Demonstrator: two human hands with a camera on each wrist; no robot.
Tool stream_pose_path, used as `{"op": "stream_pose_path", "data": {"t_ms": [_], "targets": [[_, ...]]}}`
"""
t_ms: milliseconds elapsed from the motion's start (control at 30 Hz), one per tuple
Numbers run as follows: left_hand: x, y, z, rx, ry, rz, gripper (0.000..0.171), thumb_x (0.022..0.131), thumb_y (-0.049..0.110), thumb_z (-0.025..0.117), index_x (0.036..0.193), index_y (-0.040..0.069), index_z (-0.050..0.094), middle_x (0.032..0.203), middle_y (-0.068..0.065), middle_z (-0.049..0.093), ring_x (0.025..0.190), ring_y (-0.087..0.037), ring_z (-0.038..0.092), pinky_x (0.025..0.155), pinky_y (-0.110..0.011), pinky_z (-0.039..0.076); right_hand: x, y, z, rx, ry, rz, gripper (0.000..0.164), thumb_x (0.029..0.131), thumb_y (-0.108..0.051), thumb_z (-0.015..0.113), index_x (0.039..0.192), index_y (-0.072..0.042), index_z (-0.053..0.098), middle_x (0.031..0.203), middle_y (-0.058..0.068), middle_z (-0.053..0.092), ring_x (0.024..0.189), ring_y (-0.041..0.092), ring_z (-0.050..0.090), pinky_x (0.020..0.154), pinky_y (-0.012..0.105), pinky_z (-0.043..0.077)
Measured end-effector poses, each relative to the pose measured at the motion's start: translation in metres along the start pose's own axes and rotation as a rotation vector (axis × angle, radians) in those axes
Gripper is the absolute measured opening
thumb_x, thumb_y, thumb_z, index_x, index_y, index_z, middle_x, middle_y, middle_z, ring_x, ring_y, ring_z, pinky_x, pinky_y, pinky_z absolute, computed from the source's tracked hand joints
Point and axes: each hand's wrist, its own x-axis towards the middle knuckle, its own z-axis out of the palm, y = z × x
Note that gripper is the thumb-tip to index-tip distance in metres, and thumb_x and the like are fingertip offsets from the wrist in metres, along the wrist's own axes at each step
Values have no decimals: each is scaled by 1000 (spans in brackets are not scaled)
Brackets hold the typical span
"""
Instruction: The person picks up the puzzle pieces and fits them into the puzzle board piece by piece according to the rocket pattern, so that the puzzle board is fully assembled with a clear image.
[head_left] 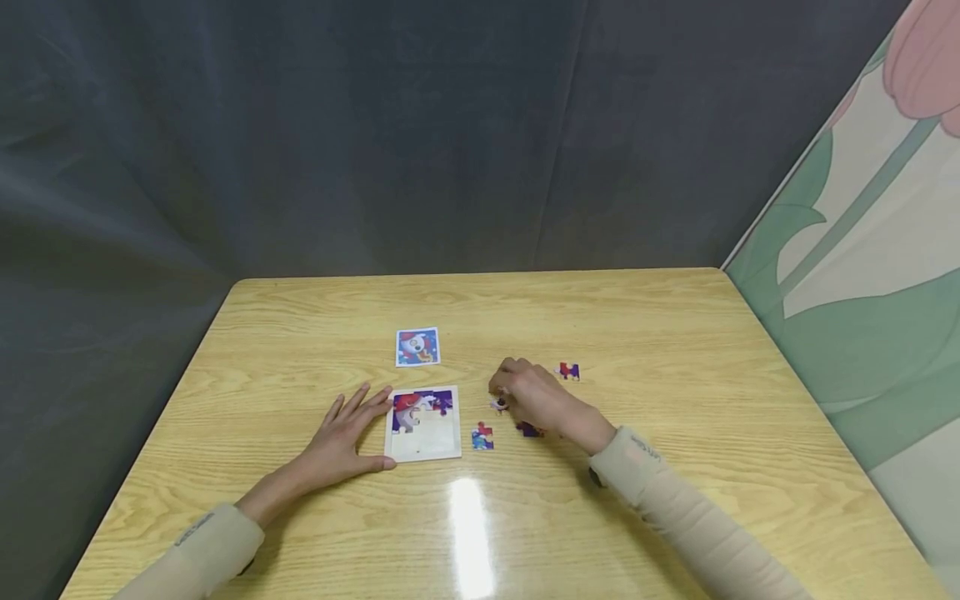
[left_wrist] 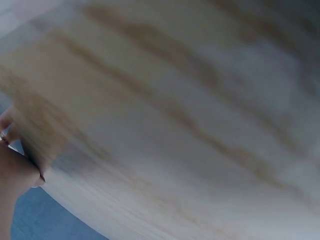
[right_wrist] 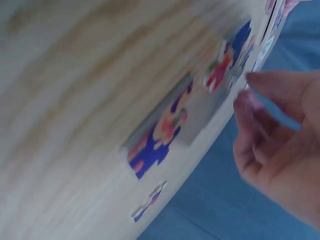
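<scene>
A square jigsaw tray [head_left: 423, 446] with a white border lies on the table, part of its picture filled at the top and left. My left hand [head_left: 341, 437] lies flat with fingers spread, fingertips and thumb at the tray's left edge. To the right of the tray, my right hand [head_left: 531, 396] has curled fingers and pinches a small white and dark puzzle piece [head_left: 498, 405], partly hidden under the fingertips. In the right wrist view, thumb and fingertips [right_wrist: 243, 100] come close together. Below this hand lies a purple puzzle piece [head_left: 529, 430], partly covered.
A red and blue puzzle piece [head_left: 482, 436] lies just right of the tray. Another red and purple piece [head_left: 569, 372] is farther back on the right. Behind the tray sits a small picture card [head_left: 417, 347]. A dark curtain [head_left: 465, 142] hangs behind the wooden table [head_left: 645, 325].
</scene>
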Motion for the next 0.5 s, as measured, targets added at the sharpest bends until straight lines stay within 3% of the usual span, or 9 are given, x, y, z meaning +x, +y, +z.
{"op": "stream_pose_path", "data": {"t_ms": [100,233,500], "targets": [[0,1,0,1,2,1,86,76,57,72,143,10,43,158,-5,26,146,-36,11,115,-60,0,-1,-2,1,-49,29,44,15,81,-11,77,94,-6,71,87,4,62,75,16,56,61,25,50],[0,0,0,2,2,0,86,77,57,72,143,10,43,158,-6,26,146,-37,11,115,-60,0,-3,-7,2,-91,-6,145,26,80,-27,80,92,-7,69,83,3,58,71,16,51,55,26,44],[0,-1,1,0,4,3,86,77,58,72,143,10,43,158,-6,26,146,-36,10,115,-60,0,-2,-12,2,-52,-25,213,23,79,-18,80,88,-3,65,81,5,55,70,17,47,55,28,43]]}}
